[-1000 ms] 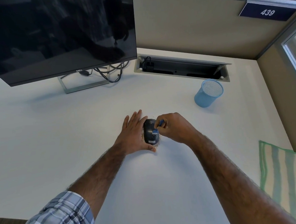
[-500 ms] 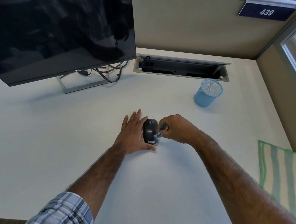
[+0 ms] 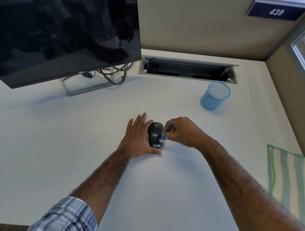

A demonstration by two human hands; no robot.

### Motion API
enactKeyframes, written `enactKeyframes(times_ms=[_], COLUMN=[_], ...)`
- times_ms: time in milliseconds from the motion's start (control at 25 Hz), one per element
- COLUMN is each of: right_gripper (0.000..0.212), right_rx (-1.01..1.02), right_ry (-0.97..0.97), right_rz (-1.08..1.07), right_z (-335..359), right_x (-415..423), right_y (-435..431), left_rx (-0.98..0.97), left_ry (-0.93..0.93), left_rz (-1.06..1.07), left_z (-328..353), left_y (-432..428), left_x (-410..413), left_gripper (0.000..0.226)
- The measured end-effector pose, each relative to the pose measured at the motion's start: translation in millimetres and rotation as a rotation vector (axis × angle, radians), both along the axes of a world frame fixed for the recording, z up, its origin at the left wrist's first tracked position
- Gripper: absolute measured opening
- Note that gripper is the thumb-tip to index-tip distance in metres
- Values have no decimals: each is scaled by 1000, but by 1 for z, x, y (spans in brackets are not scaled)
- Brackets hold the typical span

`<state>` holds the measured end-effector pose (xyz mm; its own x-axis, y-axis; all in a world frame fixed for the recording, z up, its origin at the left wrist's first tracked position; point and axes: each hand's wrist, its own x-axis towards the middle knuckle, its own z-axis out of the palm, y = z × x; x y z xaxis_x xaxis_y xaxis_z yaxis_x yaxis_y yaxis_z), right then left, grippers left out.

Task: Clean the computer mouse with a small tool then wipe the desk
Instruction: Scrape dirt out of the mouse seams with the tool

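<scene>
Mouse [image 3: 155, 133] steadied by the flat, straight-fingered left hand [image 3: 137, 136], so it resists sliding while the right hand [image 3: 184, 131] pinches a small blue brush [image 3: 167, 132] against its right edge.

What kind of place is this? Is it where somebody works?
Most likely an office cubicle. A dark monitor stands on a white desk, tan partition walls close in the corner, and a number plate reading 439 hangs near the wall's top edge.
</scene>
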<state>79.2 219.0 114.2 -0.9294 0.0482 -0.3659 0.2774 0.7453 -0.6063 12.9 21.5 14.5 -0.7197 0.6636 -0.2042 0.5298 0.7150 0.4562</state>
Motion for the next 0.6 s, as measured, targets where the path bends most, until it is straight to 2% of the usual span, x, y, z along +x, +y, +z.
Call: enactKeyframes(times_ms=[80,280,440,600], right_gripper=[11,10,8,6], right_rx=[-45,52,-11,94], right_ry=[63,-42,38,-20], right_rz=[-31,68,-2,96], right_z=[2,-6,-2,-3], right_x=[-4,-4,-9,-8], right_y=[-6,-11,-10,-10], left_rx=[-6,9,17,20], left_ry=[13,15,19,16], left_rz=[-9,-3,-3,-2], left_z=[-2,-2,-3,-4], left_y=[0,-1,-1,-1], left_x=[-1,0,-1,-1], left_gripper=[137,139,137,138])
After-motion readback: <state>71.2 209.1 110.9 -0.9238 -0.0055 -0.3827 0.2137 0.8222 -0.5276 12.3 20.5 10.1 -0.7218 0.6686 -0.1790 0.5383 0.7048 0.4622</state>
